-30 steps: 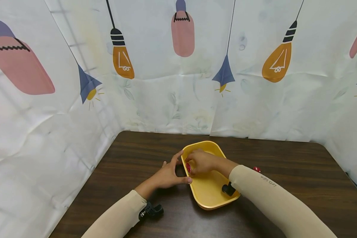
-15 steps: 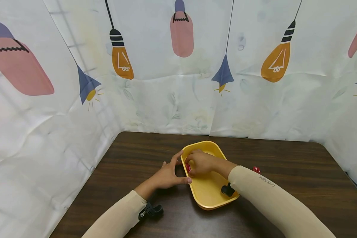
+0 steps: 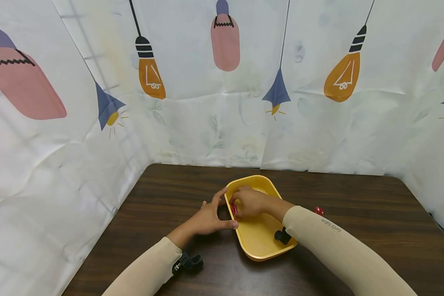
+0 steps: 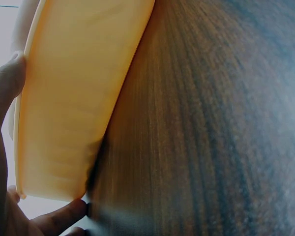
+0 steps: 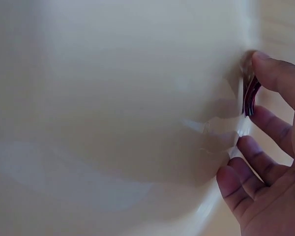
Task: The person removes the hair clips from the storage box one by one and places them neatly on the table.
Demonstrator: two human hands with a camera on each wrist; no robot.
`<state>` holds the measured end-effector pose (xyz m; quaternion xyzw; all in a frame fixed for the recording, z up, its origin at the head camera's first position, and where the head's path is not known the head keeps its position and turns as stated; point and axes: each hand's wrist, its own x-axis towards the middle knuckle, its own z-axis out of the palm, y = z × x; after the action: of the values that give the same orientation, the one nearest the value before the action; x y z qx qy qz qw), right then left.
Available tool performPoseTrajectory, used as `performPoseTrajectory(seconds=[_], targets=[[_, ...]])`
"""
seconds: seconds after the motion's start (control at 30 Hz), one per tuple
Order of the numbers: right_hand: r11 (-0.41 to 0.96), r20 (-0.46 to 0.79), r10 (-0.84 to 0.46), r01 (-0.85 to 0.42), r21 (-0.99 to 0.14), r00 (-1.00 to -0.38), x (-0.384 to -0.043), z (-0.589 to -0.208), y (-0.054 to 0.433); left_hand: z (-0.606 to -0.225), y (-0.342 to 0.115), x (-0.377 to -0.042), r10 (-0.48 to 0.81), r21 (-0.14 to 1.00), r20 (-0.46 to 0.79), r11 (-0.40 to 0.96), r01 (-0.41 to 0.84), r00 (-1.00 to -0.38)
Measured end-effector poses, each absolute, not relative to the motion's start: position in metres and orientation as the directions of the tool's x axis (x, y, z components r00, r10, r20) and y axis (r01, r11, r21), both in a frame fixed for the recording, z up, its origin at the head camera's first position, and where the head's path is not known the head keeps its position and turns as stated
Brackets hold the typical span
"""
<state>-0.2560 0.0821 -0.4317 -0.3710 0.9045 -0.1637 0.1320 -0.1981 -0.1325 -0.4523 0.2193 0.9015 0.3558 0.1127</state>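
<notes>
A yellow rectangular tray [image 3: 264,243] lies on the dark wooden table. Along its left side, my left hand [image 3: 205,218] spreads thumb and forefinger against the rim; the left wrist view has the thumb [image 4: 10,83] on the rim and other fingers at the tray's lower corner. Inside the tray, my right hand [image 3: 252,202] is at the left wall. Its thumb and forefinger pinch a small shiny red thing [image 3: 234,209], which looks dark red and striped [image 5: 251,98] in the right wrist view. Its exact kind is unclear, since fingers partly cover it.
Another small shiny red item [image 3: 319,211] lies on the table [image 3: 355,197] to the right of the tray, beside the right sleeve [image 3: 333,238]. A white curtain [image 3: 214,123] printed with lamps hangs behind and at the sides.
Both hands and the tray stay practically in place. Only the red thing at the right fingertips looks slightly shifted or turned against the tray's left wall.
</notes>
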Motion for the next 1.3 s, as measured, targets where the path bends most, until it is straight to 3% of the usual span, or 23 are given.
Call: performPoseTrajectory(seconds=[0.33, 0.63, 1.3], targets=[[0.681, -0.144, -0.706, -0.61, -0.405, -0.693, -0.255, -0.429, 0.082, -0.452, -0.133, -0.198, 0.477, 0.697, -0.06, 0.649, 0.305, -0.877], [0.646, -0.09, -0.734, -0.65, -0.401, -0.673, -0.259, -0.422, 0.088, -0.45, -0.132, -0.198, 0.476, 0.707, -0.053, 0.639, 0.304, -0.878], [0.701, -0.14, -0.651, -0.52, -0.489, -0.746, -0.264, -0.39, 0.118, -0.453, -0.132, -0.199, 0.469, 0.709, -0.065, 0.643, 0.289, -0.881]])
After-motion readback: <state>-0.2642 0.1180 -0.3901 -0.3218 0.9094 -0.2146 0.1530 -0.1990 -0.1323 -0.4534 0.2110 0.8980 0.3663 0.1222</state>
